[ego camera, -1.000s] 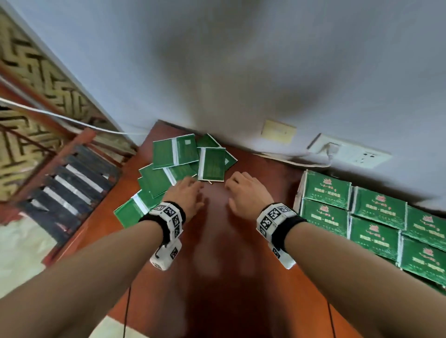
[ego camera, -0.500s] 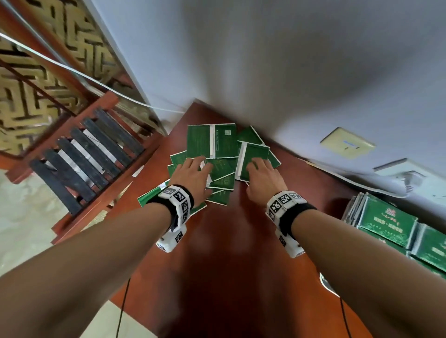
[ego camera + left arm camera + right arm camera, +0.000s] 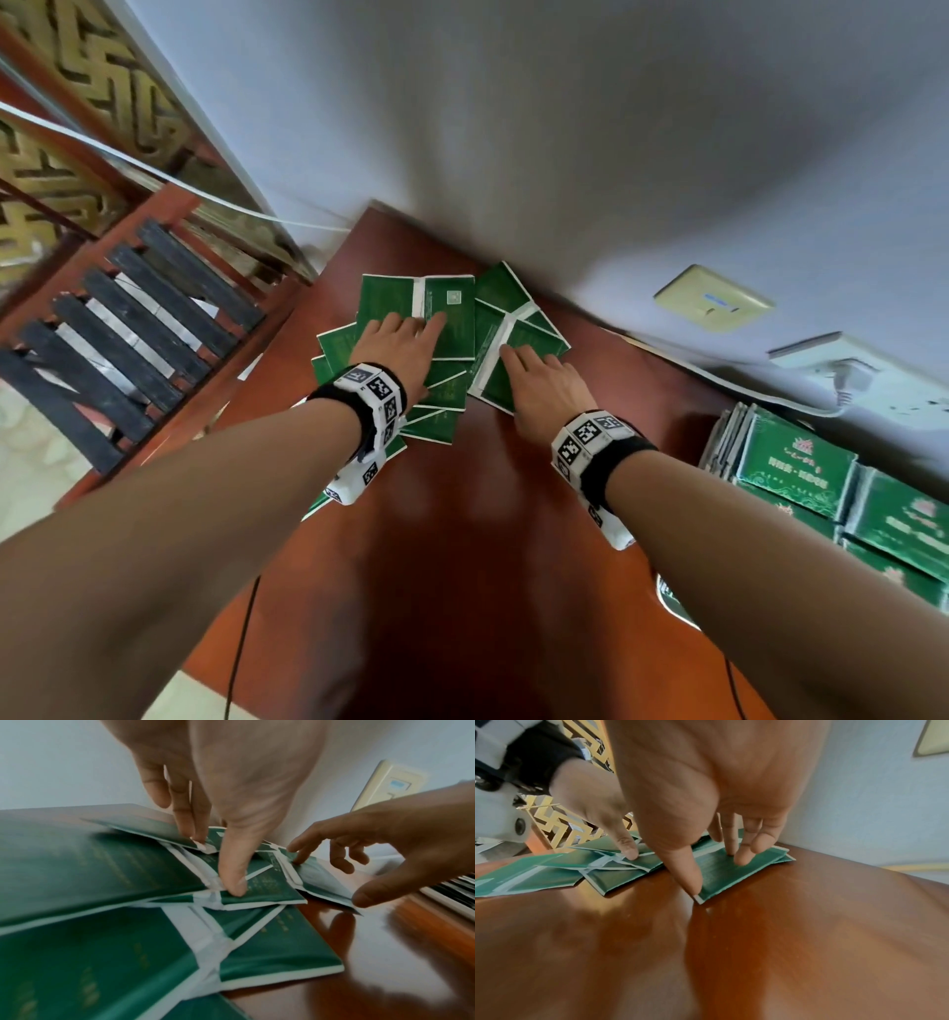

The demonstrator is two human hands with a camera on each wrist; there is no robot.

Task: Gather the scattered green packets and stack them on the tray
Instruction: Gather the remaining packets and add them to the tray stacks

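Fingers (image 3: 436,324) flat on glossy rectangular packets (image 3: 447,313)

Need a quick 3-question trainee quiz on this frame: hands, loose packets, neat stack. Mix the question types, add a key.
1. True or false: the left hand has lifted a packet clear of the table.
2. Multiple choice: the scattered green packets lie (A) at the table's far end by the wall, (B) on the floor, (C) on the chair.
3. Fill in: the right hand rests its fingertips on a packet with a ___ strip along its edge.

Key
1. False. Both hands lie on packets that are flat on the table.
2. A. The stacked packets sit apart, at the right.
3. White.
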